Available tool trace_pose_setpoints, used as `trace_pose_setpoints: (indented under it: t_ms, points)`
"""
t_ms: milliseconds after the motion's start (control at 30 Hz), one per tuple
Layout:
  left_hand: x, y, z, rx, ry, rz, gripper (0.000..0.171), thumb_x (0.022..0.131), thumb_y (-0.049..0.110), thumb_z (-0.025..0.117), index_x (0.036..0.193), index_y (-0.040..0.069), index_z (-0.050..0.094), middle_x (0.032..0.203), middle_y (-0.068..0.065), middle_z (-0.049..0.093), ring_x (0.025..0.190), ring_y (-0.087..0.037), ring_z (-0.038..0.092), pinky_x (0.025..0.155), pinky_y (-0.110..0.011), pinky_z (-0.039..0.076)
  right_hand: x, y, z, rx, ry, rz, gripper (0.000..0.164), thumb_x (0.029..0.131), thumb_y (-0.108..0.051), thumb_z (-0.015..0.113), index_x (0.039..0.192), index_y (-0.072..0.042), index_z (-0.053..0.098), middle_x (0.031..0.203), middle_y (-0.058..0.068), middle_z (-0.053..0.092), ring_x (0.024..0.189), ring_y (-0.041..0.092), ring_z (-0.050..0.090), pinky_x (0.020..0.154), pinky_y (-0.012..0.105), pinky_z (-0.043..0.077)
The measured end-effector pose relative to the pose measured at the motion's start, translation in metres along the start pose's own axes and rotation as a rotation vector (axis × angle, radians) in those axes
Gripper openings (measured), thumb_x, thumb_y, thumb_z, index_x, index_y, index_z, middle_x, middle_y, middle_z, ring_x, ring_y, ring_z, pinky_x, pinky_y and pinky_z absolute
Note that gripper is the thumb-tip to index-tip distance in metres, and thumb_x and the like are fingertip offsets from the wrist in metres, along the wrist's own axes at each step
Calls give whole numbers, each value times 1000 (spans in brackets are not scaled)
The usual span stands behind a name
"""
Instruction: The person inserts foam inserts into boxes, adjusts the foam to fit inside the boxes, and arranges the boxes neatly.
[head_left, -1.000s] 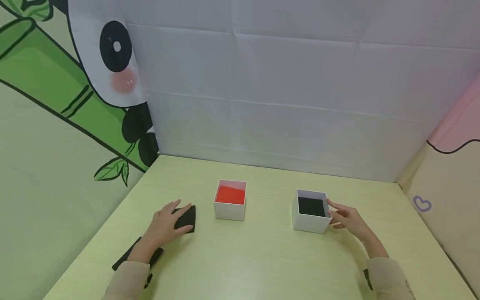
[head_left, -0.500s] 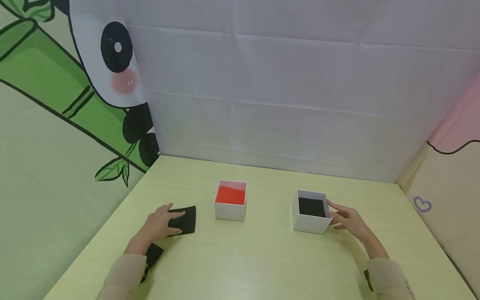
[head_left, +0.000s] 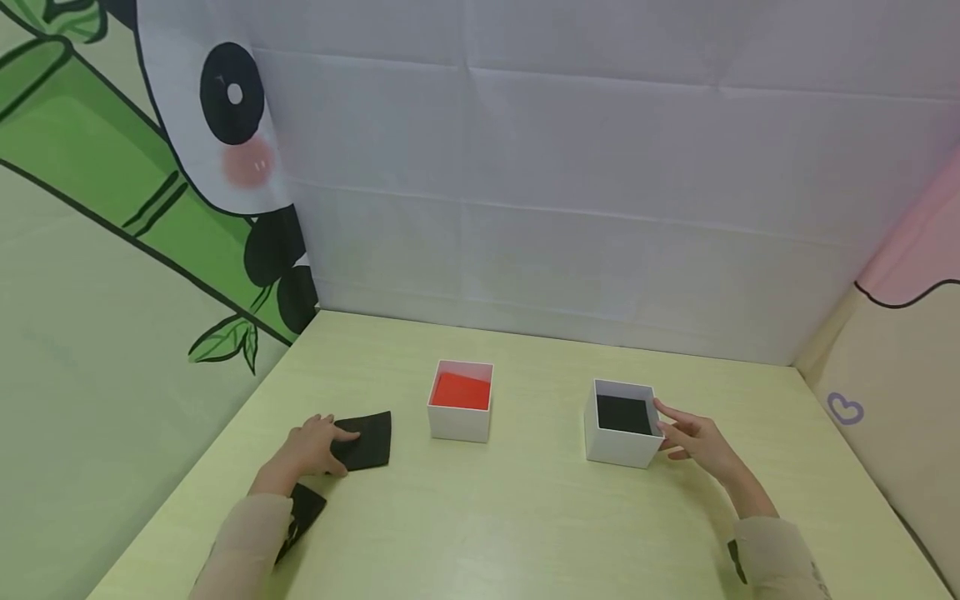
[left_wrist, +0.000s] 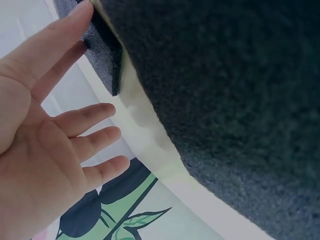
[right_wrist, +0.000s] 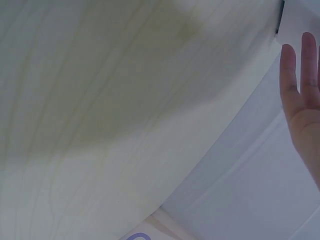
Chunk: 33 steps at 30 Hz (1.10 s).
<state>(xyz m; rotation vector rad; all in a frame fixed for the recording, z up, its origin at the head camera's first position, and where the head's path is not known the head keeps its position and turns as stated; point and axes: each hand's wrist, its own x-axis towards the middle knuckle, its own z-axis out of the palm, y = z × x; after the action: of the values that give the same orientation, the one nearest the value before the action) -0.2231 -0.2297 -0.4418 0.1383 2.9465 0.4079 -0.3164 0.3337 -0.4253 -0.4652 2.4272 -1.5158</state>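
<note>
My left hand [head_left: 306, 450] lies over the left edge of a flat black felt-like piece [head_left: 371, 442] in the head view. The left wrist view has this hand [left_wrist: 55, 125] with thumb and forefinger at the felt piece's [left_wrist: 107, 55] edge, the other fingers straight and apart. A second black piece [head_left: 306, 510] is partly hidden under my left forearm. On the right, my right hand [head_left: 697, 442] touches the right wall of a white box [head_left: 621, 447] with extended fingers. Inside it is black material [head_left: 624, 414]. In the right wrist view only part of this hand [right_wrist: 302, 105] shows.
Another white box [head_left: 459, 423] stands between the hands, with a red piece [head_left: 461, 392] in it. Everything rests on a pale wood-look table [head_left: 525, 517]. A white cloth backdrop [head_left: 562, 208] rises behind its far edge, with printed panels at both sides.
My left hand has slid left and a little toward me across the black piece, uncovering more of it. The right hand and both boxes have kept their places.
</note>
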Motion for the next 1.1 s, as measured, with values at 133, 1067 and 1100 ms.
trace_pose_setpoints:
  t_ms: [133, 1067, 1100]
  points:
    - [1, -2, -1, -6, -20, -10, 54, 61, 20, 81, 112, 7, 64, 122, -36, 40, 115, -55, 26, 83, -64, 27, 0, 0, -1, -1, -4, -4, 52, 92, -15, 51, 134, 4, 28, 118, 36, 45, 81, 31, 61, 70, 42, 49]
    - [22, -5, -3, -80, -47, -41, 37, 60, 12, 81, 94, 4, 70, 98, -15, 62, 97, -41, 51, 79, -56, 36, -1, 0, 0, 1, 1, -12, 51, 92, -15, 51, 133, 5, 29, 113, 35, 49, 79, 29, 62, 68, 43, 49]
    - [22, -6, -2, -86, -34, -42, 36, 59, 11, 81, 93, 4, 71, 97, -14, 61, 96, -40, 51, 79, -56, 36, -1, 0, 0, 1, 2, -12, 51, 91, -15, 51, 133, 6, 29, 114, 35, 48, 79, 29, 62, 68, 43, 49]
